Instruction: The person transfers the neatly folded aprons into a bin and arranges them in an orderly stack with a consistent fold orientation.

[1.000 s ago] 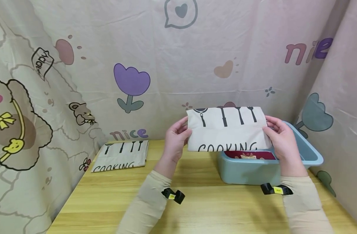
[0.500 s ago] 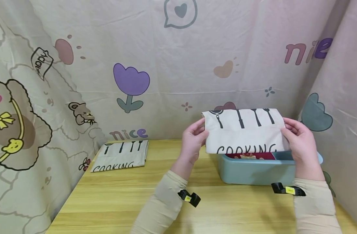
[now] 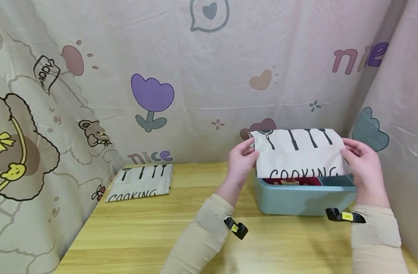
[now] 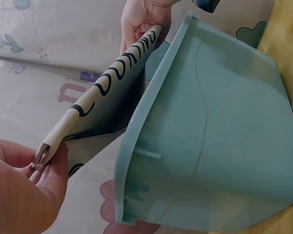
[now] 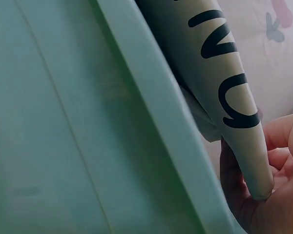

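Both hands hold a folded white cloth [image 3: 299, 154] over the blue-green plastic bin [image 3: 298, 199], its face tilted toward me. Dark kitchen utensils and the word COOKING are printed on it. My left hand [image 3: 241, 161] pinches its left edge between thumb and fingers. On the opposite edge, my right hand [image 3: 364, 167] pinches in the same way. The left wrist view shows the folded lower edge close above the bin's rim [image 4: 136, 122]. Part of a dark red printed item [image 3: 294, 182] shows inside the bin; the cloth hides the rest of the interior.
A second folded cloth [image 3: 140, 182] with the same print lies at the left on the wooden table [image 3: 161, 232]. Patterned curtains [image 3: 202, 76] hang behind the table and along both sides. Black straps [image 3: 346, 216] sit around the wrists.
Both hands have moved to the right with the folded cloth, from partly left of the bin to above it. The bin and the second cloth stay where they were.
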Demonstrator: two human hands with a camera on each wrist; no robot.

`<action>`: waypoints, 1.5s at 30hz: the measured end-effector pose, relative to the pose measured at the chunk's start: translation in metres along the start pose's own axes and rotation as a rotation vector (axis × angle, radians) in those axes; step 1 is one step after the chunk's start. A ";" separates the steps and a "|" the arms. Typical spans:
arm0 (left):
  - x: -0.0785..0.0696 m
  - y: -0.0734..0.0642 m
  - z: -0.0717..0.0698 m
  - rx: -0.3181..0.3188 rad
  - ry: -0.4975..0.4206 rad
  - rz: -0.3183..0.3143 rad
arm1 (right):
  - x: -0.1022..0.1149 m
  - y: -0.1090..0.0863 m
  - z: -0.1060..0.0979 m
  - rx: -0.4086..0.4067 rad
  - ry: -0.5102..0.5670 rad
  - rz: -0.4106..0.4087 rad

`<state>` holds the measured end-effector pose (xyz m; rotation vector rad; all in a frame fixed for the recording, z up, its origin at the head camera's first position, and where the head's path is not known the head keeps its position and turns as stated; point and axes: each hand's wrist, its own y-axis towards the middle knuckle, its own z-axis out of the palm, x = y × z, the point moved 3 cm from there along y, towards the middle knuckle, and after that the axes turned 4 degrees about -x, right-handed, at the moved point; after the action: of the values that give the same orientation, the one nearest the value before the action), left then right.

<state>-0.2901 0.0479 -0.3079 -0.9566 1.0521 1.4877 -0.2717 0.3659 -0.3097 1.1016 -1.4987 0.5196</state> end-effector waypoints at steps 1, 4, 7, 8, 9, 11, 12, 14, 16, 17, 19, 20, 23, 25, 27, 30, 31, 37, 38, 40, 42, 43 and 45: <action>0.001 0.001 0.002 -0.007 0.014 0.001 | -0.002 0.001 -0.001 0.003 -0.005 0.009; 0.004 0.003 0.008 -0.030 0.057 -0.006 | -0.007 0.004 -0.003 0.011 -0.022 0.031; 0.008 0.004 0.013 -0.046 0.082 -0.024 | -0.011 0.006 -0.005 0.018 -0.033 0.047; 0.009 0.004 0.014 -0.051 0.085 -0.029 | -0.013 0.007 -0.006 0.020 -0.039 0.049; 0.011 0.005 0.015 -0.055 0.085 -0.034 | -0.014 0.007 -0.007 0.022 -0.044 0.051; 0.013 0.005 0.018 -0.068 0.097 -0.040 | -0.017 0.008 -0.008 0.029 -0.060 0.053; 0.015 0.005 0.018 -0.075 0.107 -0.039 | -0.018 0.008 -0.009 0.033 -0.070 0.057; 0.016 0.005 0.020 -0.087 0.139 -0.033 | -0.020 0.009 -0.009 0.046 -0.094 0.058; 0.018 0.006 0.021 -0.095 0.176 -0.022 | -0.023 0.010 -0.009 0.059 -0.126 0.058; 0.018 0.006 0.022 -0.099 0.193 -0.018 | -0.024 0.011 -0.009 0.065 -0.142 0.060; 0.020 0.007 0.023 -0.105 0.227 -0.016 | -0.026 0.012 -0.008 0.075 -0.180 0.057; 0.021 0.008 0.023 -0.107 0.240 -0.014 | -0.026 0.012 -0.008 0.078 -0.195 0.056; 0.023 0.011 0.025 -0.115 0.281 -0.011 | -0.027 0.014 -0.008 0.080 -0.228 0.051; 0.023 0.014 0.026 -0.119 0.309 -0.008 | -0.028 0.015 -0.007 0.082 -0.246 0.049; 0.024 0.016 0.027 -0.126 0.328 -0.012 | -0.028 0.016 -0.007 0.086 -0.269 0.045; 0.026 0.019 0.029 -0.132 0.350 -0.023 | -0.028 0.018 -0.007 0.093 -0.303 0.045; 0.027 0.019 0.029 -0.134 0.354 -0.026 | -0.028 0.019 -0.007 0.096 -0.312 0.042; 0.028 0.020 0.031 -0.113 0.407 -0.013 | -0.026 0.022 -0.006 0.112 -0.349 0.026; 0.027 0.020 0.030 -0.097 0.445 -0.005 | -0.025 0.022 -0.006 0.123 -0.373 0.009; 0.024 0.018 0.030 -0.062 0.550 0.019 | -0.023 0.021 -0.007 0.141 -0.442 -0.040; 0.020 0.017 0.028 -0.028 0.646 0.058 | -0.020 0.019 -0.008 0.152 -0.495 -0.098; 0.018 0.017 0.028 -0.014 0.685 0.077 | -0.018 0.017 -0.008 0.153 -0.518 -0.129; 0.014 0.016 0.026 0.007 0.720 0.111 | -0.013 0.015 -0.008 0.143 -0.540 -0.172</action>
<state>-0.3090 0.0755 -0.3115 -1.5025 1.6355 1.2374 -0.2813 0.3838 -0.3163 1.5526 -1.8219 0.2161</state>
